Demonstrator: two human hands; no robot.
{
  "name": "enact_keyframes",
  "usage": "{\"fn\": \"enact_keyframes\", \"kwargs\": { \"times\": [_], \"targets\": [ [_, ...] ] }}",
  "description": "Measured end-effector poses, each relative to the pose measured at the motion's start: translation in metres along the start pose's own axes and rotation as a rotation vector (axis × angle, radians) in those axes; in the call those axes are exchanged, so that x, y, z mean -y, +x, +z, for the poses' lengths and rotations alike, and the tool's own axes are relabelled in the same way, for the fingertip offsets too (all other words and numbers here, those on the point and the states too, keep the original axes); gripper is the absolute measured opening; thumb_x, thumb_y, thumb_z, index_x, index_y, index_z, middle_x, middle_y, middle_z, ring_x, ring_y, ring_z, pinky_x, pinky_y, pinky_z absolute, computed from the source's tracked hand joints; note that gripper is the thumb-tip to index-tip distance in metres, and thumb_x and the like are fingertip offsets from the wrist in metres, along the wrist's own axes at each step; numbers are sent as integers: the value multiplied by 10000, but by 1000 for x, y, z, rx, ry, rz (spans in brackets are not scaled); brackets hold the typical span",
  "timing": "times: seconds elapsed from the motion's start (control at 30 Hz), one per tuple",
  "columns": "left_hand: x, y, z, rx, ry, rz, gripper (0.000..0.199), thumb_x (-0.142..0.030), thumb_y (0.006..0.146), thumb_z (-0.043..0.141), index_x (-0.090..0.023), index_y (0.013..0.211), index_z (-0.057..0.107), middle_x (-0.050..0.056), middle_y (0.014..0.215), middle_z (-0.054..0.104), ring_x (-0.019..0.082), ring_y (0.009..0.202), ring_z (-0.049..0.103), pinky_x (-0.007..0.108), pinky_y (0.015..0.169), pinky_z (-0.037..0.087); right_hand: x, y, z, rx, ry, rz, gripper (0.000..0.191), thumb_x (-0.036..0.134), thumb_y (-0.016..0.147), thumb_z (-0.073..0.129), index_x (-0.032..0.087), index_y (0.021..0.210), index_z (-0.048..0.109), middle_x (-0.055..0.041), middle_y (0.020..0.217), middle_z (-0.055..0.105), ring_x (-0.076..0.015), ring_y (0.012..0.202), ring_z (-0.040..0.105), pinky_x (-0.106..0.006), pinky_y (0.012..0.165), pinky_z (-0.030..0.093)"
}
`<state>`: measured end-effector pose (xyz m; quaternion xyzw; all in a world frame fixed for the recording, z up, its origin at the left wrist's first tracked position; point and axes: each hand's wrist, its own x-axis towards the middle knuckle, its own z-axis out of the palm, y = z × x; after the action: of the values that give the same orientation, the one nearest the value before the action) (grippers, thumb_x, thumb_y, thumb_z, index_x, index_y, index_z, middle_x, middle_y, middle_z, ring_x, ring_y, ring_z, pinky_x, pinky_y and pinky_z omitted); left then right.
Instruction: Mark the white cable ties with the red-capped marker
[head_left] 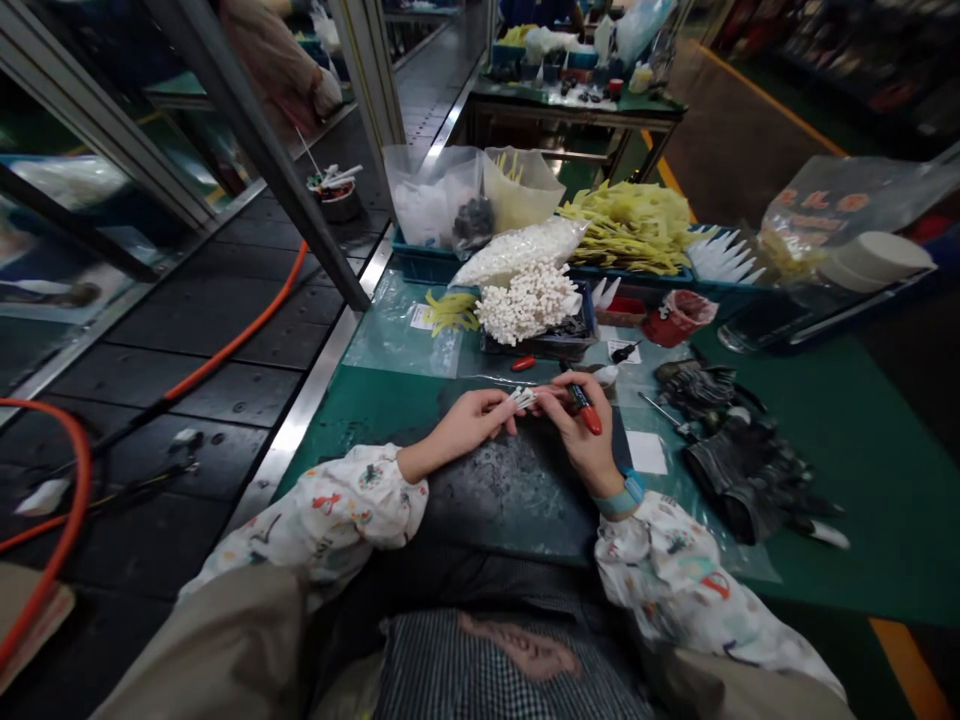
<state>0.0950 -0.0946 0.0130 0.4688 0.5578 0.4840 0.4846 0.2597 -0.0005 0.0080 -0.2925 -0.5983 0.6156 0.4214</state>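
Between my fingertips, over a dark mat (487,495), is a small bundle of thin white sticks (523,398). My left hand (471,422) is closed on the bundle from the left. From the right, my right hand (583,440) touches its other end with the fingertips. That hand also carries a black and red marker pen (582,402), lying across the fingers with its red end toward me. A red pen cap (523,363) lies beyond the hands. Behind it, a heap of white round-ended sticks (525,300) fills a dark tray.
Black gloves (750,470) and a screwdriver (664,414) lie to the right, near a white paper (646,452). Yellow-green strips (637,225), a red cup (679,318) and a clear jar (825,290) stand behind. A metal post (277,150) and conveyor with an orange hose (240,345) are left.
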Motion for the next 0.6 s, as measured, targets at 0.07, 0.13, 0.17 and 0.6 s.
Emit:
{"fn": "enact_keyframes", "kwargs": {
  "times": [0.07, 0.13, 0.17, 0.6],
  "targets": [
    [0, 0, 0, -3, 3, 11, 489, -610, 940, 575, -137, 935, 698, 36, 727, 681, 106, 534, 449, 249, 542, 349, 0, 0, 1, 1, 9, 11, 365, 436, 805, 841, 260, 998, 585, -20, 897, 785, -216, 748, 764, -371, 720, 651],
    [-1, -1, 0, -15, 26, 32, 465, -590, 945, 571, -142, 905, 688, 36, 733, 681, 109, 545, 459, 249, 548, 358, 0, 0, 1, 13, 15, 18, 373, 444, 803, 842, 259, 1000, 585, -22, 902, 787, -216, 748, 764, -373, 725, 649],
    [-1, -1, 0, -22, 40, 42, 453, -580, 947, 569, -146, 880, 679, 36, 739, 681, 111, 551, 466, 249, 552, 363, 0, 0, 1, 19, 17, 19, 373, 448, 804, 840, 258, 1000, 586, -22, 909, 788, -214, 752, 765, -374, 734, 650],
    [-3, -1, -2, -107, 176, 56, 348, -462, 912, 562, -175, 720, 600, -10, 626, 585, 132, 607, 506, 258, 624, 378, -4, 1, 1, 57, 54, 92, 448, 471, 754, 878, 254, 1023, 593, 15, 863, 778, -166, 731, 754, -323, 735, 640]
  ]
}}
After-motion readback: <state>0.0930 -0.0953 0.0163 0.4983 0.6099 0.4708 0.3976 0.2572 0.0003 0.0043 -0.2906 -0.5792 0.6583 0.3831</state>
